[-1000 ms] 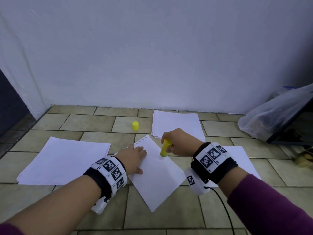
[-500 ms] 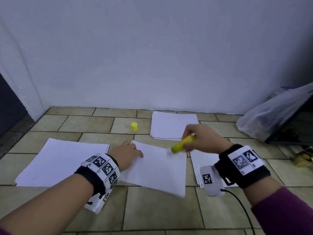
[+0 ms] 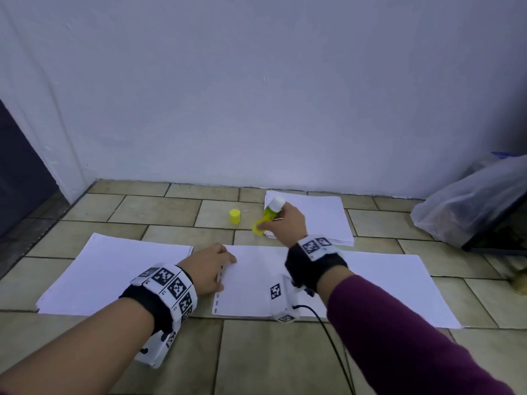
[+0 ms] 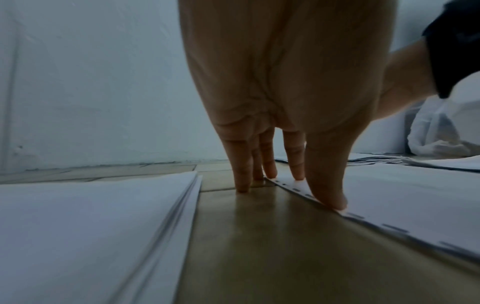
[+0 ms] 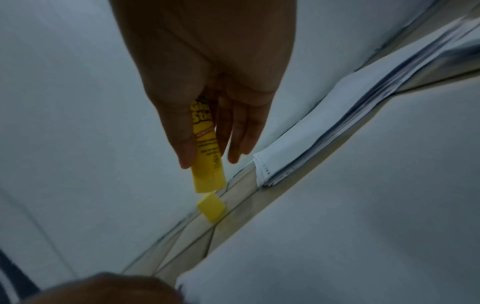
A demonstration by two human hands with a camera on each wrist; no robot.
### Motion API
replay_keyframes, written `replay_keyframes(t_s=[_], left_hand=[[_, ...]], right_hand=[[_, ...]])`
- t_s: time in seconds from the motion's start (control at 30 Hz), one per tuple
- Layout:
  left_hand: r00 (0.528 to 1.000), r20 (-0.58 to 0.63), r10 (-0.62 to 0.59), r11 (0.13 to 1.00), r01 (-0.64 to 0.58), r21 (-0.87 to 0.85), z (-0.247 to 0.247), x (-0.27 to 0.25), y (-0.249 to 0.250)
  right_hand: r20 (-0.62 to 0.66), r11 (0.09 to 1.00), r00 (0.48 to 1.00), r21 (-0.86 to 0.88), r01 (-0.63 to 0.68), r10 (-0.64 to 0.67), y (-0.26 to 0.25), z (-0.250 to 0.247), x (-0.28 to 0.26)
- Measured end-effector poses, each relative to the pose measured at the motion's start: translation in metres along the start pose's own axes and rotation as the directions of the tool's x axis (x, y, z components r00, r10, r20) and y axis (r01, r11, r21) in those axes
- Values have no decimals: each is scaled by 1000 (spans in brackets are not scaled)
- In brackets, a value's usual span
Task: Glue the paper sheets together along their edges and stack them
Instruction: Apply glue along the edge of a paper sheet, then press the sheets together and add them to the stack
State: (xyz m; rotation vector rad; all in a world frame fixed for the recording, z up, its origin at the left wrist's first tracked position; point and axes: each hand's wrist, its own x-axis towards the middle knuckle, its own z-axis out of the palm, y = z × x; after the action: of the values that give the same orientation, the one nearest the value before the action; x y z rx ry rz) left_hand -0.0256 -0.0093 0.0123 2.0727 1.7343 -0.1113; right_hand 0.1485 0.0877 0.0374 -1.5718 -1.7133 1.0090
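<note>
My right hand (image 3: 281, 223) grips an uncapped yellow glue stick (image 3: 269, 215) (image 5: 207, 174), white tip tilted up, its base just above the floor tiles. The stick's yellow cap (image 3: 234, 216) (image 5: 210, 206) stands on the tiles just left of it. My left hand (image 3: 212, 269) (image 4: 270, 174) rests with straight fingers on the perforated left edge of a single white sheet (image 3: 251, 283) (image 4: 402, 201); the thumb presses the edge and the outer fingers touch the tile. That sheet overlaps a white pile (image 3: 399, 289) on the right.
A thick paper stack (image 3: 114, 275) (image 4: 91, 226) lies left of my left hand. Another stack (image 3: 316, 218) (image 5: 337, 123) sits by the white wall, right of the glue stick. A clear plastic bag (image 3: 470, 203) slumps at far right. A cable (image 3: 333, 343) trails from my right wrist.
My right hand lifted the glue stick off the sheet and carried it back toward the cap. The sheet turned square and slid onto the right pile, my left hand staying on its left edge.
</note>
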Motion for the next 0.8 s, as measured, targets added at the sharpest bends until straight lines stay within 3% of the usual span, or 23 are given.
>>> replay_keyframes(t_s=[0.13, 0.2, 0.6, 0.8], left_hand=[[999, -29, 14, 1000, -15, -14, 4, 0, -4], [999, -43, 12, 1000, -13, -17, 6, 0, -5], [997, -65, -39, 999, 41, 23, 4, 1, 2], [998, -37, -47, 998, 45, -46, 0, -1, -3]], right_hand=[[65, 952, 997, -300, 62, -45, -10, 28, 13], [110, 927, 993, -367, 75, -36, -11, 36, 17], [151, 917, 988, -388, 90, -33, -11, 42, 10], [105, 951, 994, -303, 63, -32, 1, -5, -5]])
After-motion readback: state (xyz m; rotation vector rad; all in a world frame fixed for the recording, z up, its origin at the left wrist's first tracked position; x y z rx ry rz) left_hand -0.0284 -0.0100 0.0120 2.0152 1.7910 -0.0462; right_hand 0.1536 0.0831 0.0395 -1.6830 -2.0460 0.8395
